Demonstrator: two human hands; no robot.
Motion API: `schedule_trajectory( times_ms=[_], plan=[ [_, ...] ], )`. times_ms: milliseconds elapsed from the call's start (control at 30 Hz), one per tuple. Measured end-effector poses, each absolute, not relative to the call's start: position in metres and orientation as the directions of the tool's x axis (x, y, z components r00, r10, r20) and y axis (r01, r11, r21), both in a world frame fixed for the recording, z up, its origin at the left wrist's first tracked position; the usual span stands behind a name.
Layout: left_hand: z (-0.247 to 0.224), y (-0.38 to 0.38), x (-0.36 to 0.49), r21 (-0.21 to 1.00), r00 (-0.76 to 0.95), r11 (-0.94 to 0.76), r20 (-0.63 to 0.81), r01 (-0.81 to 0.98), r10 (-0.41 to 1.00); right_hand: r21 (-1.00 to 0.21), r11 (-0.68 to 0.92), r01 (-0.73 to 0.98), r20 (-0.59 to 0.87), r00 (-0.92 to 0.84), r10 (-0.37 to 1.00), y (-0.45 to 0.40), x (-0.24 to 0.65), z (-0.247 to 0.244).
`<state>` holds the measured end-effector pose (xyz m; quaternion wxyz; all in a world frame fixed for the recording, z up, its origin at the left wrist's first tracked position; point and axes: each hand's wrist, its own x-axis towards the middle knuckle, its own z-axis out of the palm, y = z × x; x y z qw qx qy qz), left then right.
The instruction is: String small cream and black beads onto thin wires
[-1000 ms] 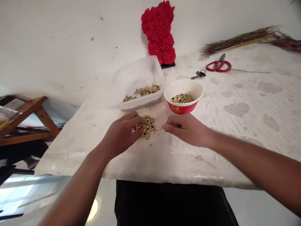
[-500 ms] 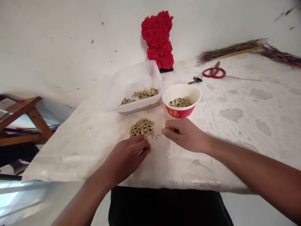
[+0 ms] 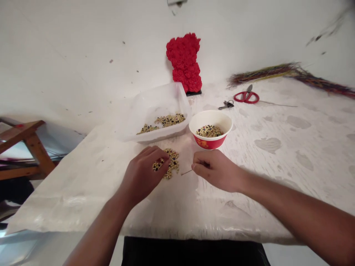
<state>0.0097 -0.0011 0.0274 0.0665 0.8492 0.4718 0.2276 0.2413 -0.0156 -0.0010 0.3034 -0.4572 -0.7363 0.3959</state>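
A loose pile of small beads (image 3: 172, 159), mostly cream with some dark ones, lies on the table. My left hand (image 3: 145, 171) is over the left part of this pile, with its fingers curled and the thumb and forefinger brought together. Whatever is between those fingertips is too small to make out. Just right of the pile, my right hand (image 3: 215, 170) is closed in a pinch on a thin wire (image 3: 186, 172), whose free end points left toward the beads. Behind the right hand stands a red and white bowl (image 3: 211, 143) with more beads inside.
A translucent plastic tub (image 3: 166, 136) with beads sits behind the pile. Farther back are a red rose figure (image 3: 184, 62), keys (image 3: 226, 105), red-handled scissors (image 3: 246, 97) and a bundle of coloured thin strands (image 3: 263, 74). A wooden stool (image 3: 41, 151) stands left of the table.
My left hand has moved forward from the pile's near edge onto the beads. The right hand still holds the wire beside the pile. The whole view has tilted slightly upward.
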Motion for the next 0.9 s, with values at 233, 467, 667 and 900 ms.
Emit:
schedule_trajectory(
  times_ms=[233,467,667,900],
  plan=[
    [0.016,-0.031,0.029,0.678,0.199,-0.378,0.329,0.631,0.923,-0.883,0.326,0.338,0.158,-0.439,0.884,-0.017,0.241,-0.006],
    [-0.013,-0.054,0.026,0.898,0.034,-0.150,0.150,0.414,0.988,-0.843,0.453,0.291,0.306,-0.432,0.848,-0.023,0.241,-0.004],
    [-0.013,-0.060,0.028,0.936,-0.063,-0.109,0.137,0.334,0.989,-0.764,0.560,0.321,0.403,-0.440,0.802,-0.031,0.239,0.000],
    [-0.008,-0.062,0.034,0.971,-0.058,-0.084,0.100,0.226,0.993,-0.677,0.654,0.337,0.494,-0.449,0.744,-0.037,0.239,0.007]
  ],
)
